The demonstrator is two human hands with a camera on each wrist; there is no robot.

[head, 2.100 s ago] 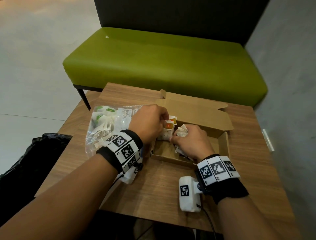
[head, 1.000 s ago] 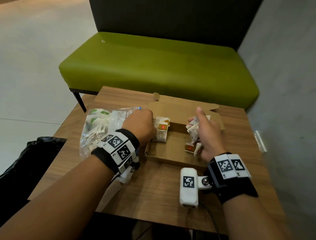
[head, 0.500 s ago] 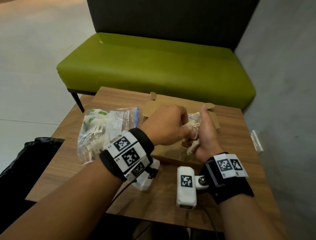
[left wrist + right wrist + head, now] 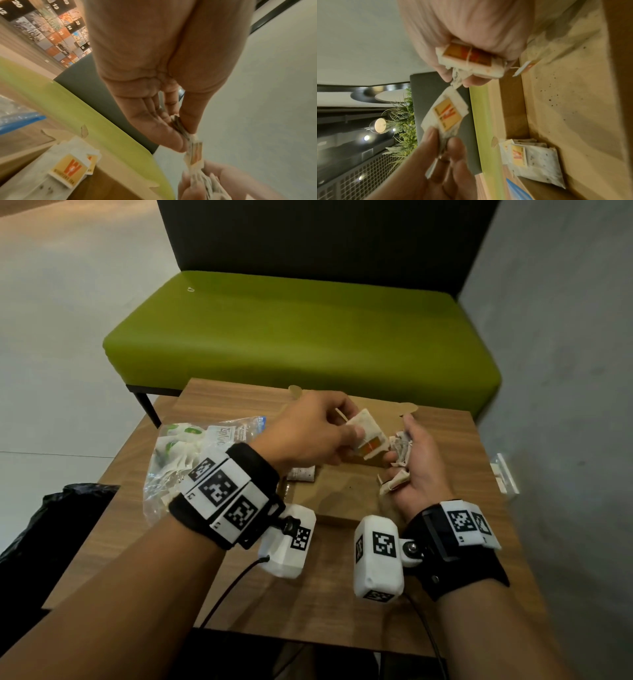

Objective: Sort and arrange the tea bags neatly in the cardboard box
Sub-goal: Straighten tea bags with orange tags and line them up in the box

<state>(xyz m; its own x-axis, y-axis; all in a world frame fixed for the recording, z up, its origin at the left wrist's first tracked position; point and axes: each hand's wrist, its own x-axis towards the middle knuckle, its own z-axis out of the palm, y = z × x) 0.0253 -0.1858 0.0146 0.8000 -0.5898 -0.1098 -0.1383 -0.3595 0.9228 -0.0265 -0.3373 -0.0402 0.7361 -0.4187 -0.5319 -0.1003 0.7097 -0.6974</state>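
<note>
Forearms reach in from six o'clock in the head view, both wrists strapped with black bands bearing white coded tags, and meet above the open brown cardboard box (image 4: 346, 491) at the middle of the wooden desk (image 4: 455, 460). The left hand (image 4: 305, 436) comes from seven o'clock, knuckles up, its thumb and fingers (image 4: 171, 136) pressed narrowly together on one white paper tea bag with an orange-and-yellow label (image 4: 368, 436), lifted clear of the box. The right hand (image 4: 419, 470) sits at three o'clock of that bag, palm turned toward the left hand, fingers (image 4: 471, 79) curled round a crumpled bunch of white tea bags (image 4: 399, 457); from the right wrist camera the top bag of the bunch shows the same orange label with a string across it. The single bag and the bunch lie just beside each other; whether they touch I cannot tell.

Inside the box, at its nine o'clock wall, a small stack of flat tea bags (image 4: 532, 162) lies with labels facing up, the paper speckled with dark flecks. The box floor around them is bare cardboard with scattered dark specks.

A clear plastic zip bag of white and green sachets (image 4: 191, 453) rests on the desk at nine o'clock of the box. A green cushioned bench (image 4: 301, 337) stands beyond the desk at twelve o'clock.
</note>
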